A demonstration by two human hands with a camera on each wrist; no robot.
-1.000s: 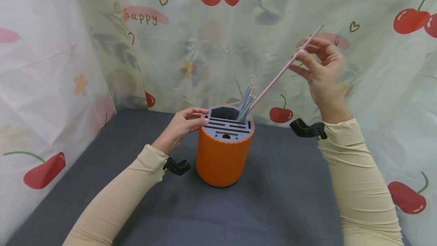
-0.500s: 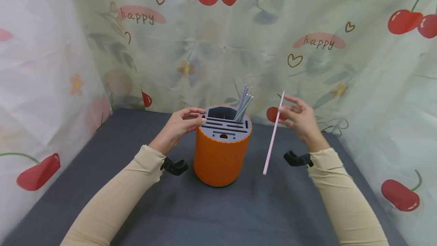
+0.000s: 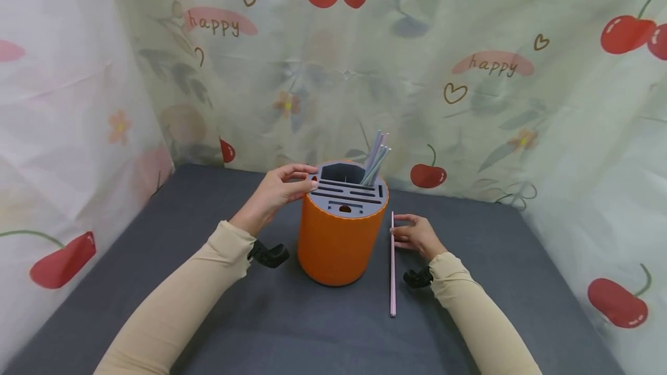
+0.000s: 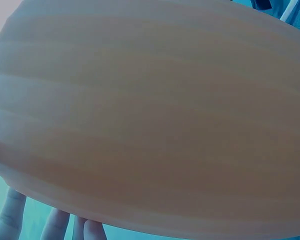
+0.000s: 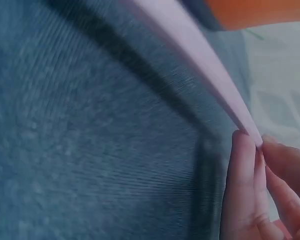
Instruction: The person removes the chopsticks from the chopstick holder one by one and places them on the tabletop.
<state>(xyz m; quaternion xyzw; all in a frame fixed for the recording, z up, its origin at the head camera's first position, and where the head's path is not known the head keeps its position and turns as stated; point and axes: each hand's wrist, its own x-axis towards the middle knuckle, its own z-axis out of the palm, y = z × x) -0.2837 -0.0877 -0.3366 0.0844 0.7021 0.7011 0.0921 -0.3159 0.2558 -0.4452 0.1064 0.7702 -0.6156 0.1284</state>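
An orange knife holder (image 3: 336, 247) with a grey slotted top stands upright mid-table. My left hand (image 3: 273, 192) holds its upper left edge, thumb on the top and fingers towards the back; in the left wrist view the orange wall (image 4: 155, 115) hides most of that hand, leaving some fingers (image 4: 10, 215) at the lower left. To the right of the holder, my right hand (image 3: 417, 235) pinches a pale pink chopstick (image 3: 393, 271) near its far end. The chopstick (image 5: 195, 55) lies lengthwise close over the cloth, its shadow beside it. Several pastel chopsticks (image 3: 376, 158) lean in the holder's back compartment.
Dark grey cloth (image 3: 292, 328) covers the table. A printed curtain (image 3: 250, 85) with cherries hangs behind and at both sides. Black wrist cameras, one on the left wrist (image 3: 268, 254) and one on the right wrist (image 3: 418, 278), jut inwards.
My right hand has drawn the pink chopstick out of the holder, swung it to point towards me and lowered it to the table at the holder's right. My left hand has stayed at the edge.
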